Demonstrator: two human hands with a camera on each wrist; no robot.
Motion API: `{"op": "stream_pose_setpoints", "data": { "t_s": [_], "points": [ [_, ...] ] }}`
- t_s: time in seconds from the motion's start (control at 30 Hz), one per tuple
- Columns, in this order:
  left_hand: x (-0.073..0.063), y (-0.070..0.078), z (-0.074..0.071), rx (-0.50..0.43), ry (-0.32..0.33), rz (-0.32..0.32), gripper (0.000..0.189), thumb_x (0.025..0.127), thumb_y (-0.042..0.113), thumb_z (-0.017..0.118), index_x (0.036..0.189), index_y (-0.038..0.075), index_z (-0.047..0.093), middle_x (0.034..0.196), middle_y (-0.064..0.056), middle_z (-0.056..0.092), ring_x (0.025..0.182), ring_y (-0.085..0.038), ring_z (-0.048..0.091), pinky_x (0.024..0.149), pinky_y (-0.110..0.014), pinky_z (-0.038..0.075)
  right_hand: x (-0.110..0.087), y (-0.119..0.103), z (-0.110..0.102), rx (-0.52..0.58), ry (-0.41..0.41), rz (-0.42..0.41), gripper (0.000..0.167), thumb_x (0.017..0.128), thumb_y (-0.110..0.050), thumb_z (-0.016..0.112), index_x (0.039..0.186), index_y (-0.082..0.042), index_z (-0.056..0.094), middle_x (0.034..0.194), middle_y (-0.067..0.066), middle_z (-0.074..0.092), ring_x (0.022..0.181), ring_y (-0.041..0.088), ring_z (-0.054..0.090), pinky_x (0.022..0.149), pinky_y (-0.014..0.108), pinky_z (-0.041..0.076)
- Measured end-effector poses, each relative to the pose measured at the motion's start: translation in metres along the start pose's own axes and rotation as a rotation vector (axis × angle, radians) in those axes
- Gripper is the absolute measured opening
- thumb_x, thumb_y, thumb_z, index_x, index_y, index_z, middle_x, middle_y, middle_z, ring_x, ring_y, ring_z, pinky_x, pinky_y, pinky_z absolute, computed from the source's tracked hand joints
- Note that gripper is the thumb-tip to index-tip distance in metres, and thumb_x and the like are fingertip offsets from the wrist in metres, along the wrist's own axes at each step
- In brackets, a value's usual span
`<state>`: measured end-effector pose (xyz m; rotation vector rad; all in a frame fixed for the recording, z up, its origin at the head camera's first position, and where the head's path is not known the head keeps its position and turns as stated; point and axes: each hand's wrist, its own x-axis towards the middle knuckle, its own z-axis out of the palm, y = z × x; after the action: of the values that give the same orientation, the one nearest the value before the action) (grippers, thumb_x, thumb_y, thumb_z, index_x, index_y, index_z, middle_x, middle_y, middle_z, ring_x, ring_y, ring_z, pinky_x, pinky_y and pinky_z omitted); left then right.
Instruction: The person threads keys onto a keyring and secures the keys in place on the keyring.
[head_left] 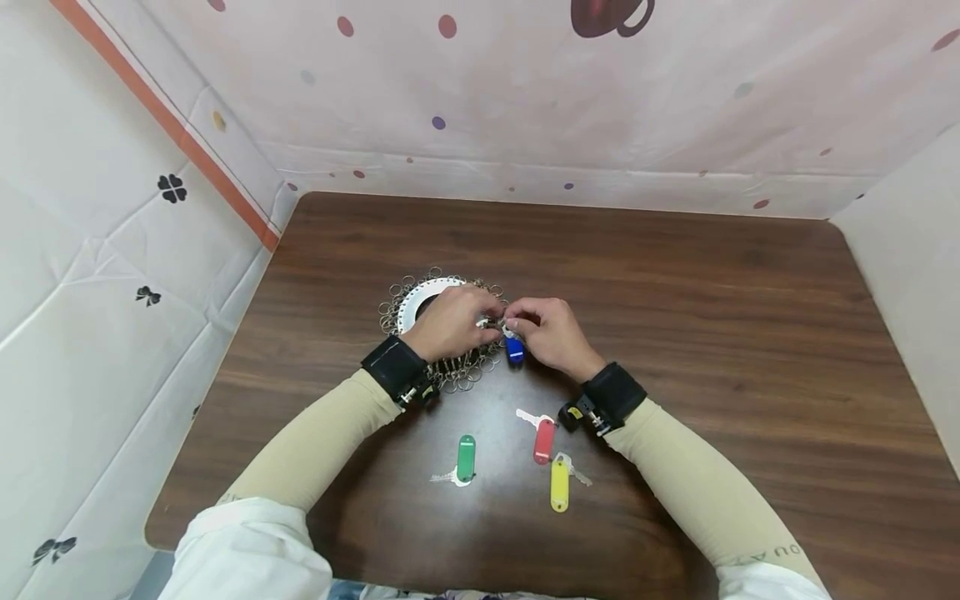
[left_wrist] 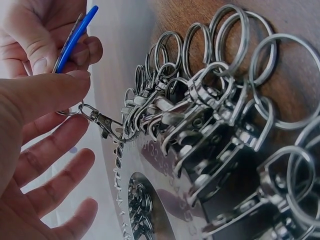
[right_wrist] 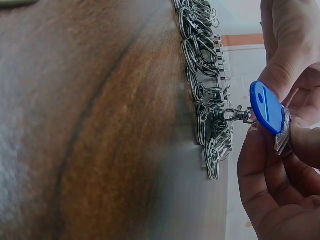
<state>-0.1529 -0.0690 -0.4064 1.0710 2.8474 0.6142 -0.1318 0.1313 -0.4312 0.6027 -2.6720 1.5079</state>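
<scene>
A white disc [head_left: 408, 310] lies on the table, its rim lined with metal swivel clasps [left_wrist: 207, 127] and split rings [head_left: 459, 382]. Over its right side, my left hand [head_left: 456, 321] pinches a split ring [left_wrist: 67, 112] between thumb and forefinger. One clasp [left_wrist: 102, 123] links that ring to the disc's edge. Right beside it, my right hand [head_left: 553, 333] pinches a silver key [right_wrist: 283, 136] bearing a blue tag [head_left: 514, 350]. Fingertips of both hands nearly meet at the ring. Whether the key is threaded on the ring cannot be seen.
Nearer the person lie three more tagged keys: a green tag [head_left: 466, 457], a red tag [head_left: 543, 442] and a yellow tag [head_left: 559, 486]. The brown wooden table [head_left: 712, 333] is bounded by a patterned cloth [head_left: 495, 92] behind and at the sides.
</scene>
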Motion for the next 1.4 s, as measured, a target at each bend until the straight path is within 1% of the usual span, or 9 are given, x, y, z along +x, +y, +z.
{"op": "stream_pose_setpoints", "data": {
  "t_s": [0.1, 0.27, 0.5, 0.63, 0.73, 0.83, 1.2, 1.4],
  "points": [
    [0.0005, 0.0012, -0.0006, 0.000, 0.011, 0.016, 0.028, 0.089, 0.027, 0.083, 0.111, 0.011, 0.079, 0.113, -0.005, 0.079, 0.108, -0.024, 0.074, 0.104, -0.042, 0.055, -0.0001, 0.0002, -0.0018, -0.009, -0.004, 0.002, 0.009, 0.096, -0.002, 0.070, 0.094, -0.003, 0.079, 0.093, 0.012, 0.078, 0.083, 0.021, 0.065, 0.078, 0.030, 0.050],
    [-0.0001, 0.0018, -0.0015, -0.005, 0.019, 0.037, 0.028, 0.089, 0.028, 0.082, 0.111, 0.011, 0.079, 0.113, -0.006, 0.079, 0.108, -0.024, 0.074, 0.103, -0.042, 0.056, -0.0009, -0.0010, -0.0018, -0.016, 0.013, -0.005, 0.008, 0.095, -0.001, 0.071, 0.093, -0.004, 0.078, 0.091, 0.012, 0.078, 0.083, 0.021, 0.065, 0.077, 0.030, 0.050],
    [-0.0042, 0.0023, -0.0010, -0.016, -0.015, -0.006, 0.034, 0.089, 0.030, 0.082, 0.117, 0.011, 0.077, 0.118, -0.006, 0.078, 0.112, -0.026, 0.073, 0.106, -0.043, 0.055, -0.0031, -0.0023, 0.0018, 0.004, 0.009, -0.012, 0.009, 0.095, -0.001, 0.070, 0.092, -0.003, 0.078, 0.092, 0.012, 0.078, 0.083, 0.021, 0.065, 0.078, 0.031, 0.051],
    [-0.0047, 0.0022, -0.0001, -0.026, -0.003, -0.017, 0.035, 0.088, 0.029, 0.083, 0.117, 0.011, 0.076, 0.116, -0.005, 0.079, 0.111, -0.025, 0.073, 0.103, -0.042, 0.056, -0.0027, -0.0025, 0.0030, 0.015, 0.012, -0.001, 0.009, 0.096, -0.002, 0.070, 0.093, -0.003, 0.078, 0.093, 0.012, 0.078, 0.084, 0.022, 0.065, 0.079, 0.032, 0.051],
    [-0.0034, 0.0017, 0.0004, -0.029, 0.013, -0.015, 0.032, 0.088, 0.027, 0.083, 0.114, 0.011, 0.075, 0.112, -0.004, 0.080, 0.107, -0.024, 0.074, 0.098, -0.041, 0.058, -0.0012, -0.0021, 0.0026, 0.017, 0.015, -0.001, 0.009, 0.095, -0.002, 0.070, 0.093, -0.003, 0.079, 0.093, 0.013, 0.078, 0.084, 0.023, 0.065, 0.079, 0.033, 0.051],
    [-0.0025, 0.0020, 0.0000, -0.031, 0.016, -0.012, 0.030, 0.087, 0.026, 0.083, 0.112, 0.011, 0.075, 0.109, -0.004, 0.080, 0.105, -0.024, 0.074, 0.097, -0.041, 0.058, -0.0010, -0.0018, 0.0015, 0.013, 0.016, 0.001, 0.009, 0.095, -0.002, 0.070, 0.093, -0.003, 0.079, 0.093, 0.012, 0.078, 0.084, 0.023, 0.065, 0.079, 0.033, 0.051],
    [-0.0027, 0.0037, 0.0010, -0.027, 0.019, 0.015, 0.029, 0.088, 0.025, 0.083, 0.112, 0.009, 0.077, 0.111, -0.007, 0.079, 0.109, -0.026, 0.073, 0.103, -0.042, 0.056, -0.0044, -0.0026, -0.0011, 0.007, 0.003, 0.015, 0.009, 0.096, -0.003, 0.070, 0.094, -0.003, 0.079, 0.093, 0.012, 0.079, 0.083, 0.022, 0.065, 0.079, 0.032, 0.051],
    [-0.0020, 0.0036, -0.0005, -0.027, 0.030, 0.021, 0.030, 0.089, 0.024, 0.082, 0.113, 0.008, 0.078, 0.114, -0.008, 0.079, 0.112, -0.026, 0.073, 0.105, -0.042, 0.055, -0.0027, -0.0037, -0.0032, 0.004, -0.003, 0.005, 0.010, 0.097, -0.003, 0.069, 0.097, -0.004, 0.079, 0.096, 0.012, 0.079, 0.085, 0.023, 0.065, 0.080, 0.032, 0.051]
  ]
}}
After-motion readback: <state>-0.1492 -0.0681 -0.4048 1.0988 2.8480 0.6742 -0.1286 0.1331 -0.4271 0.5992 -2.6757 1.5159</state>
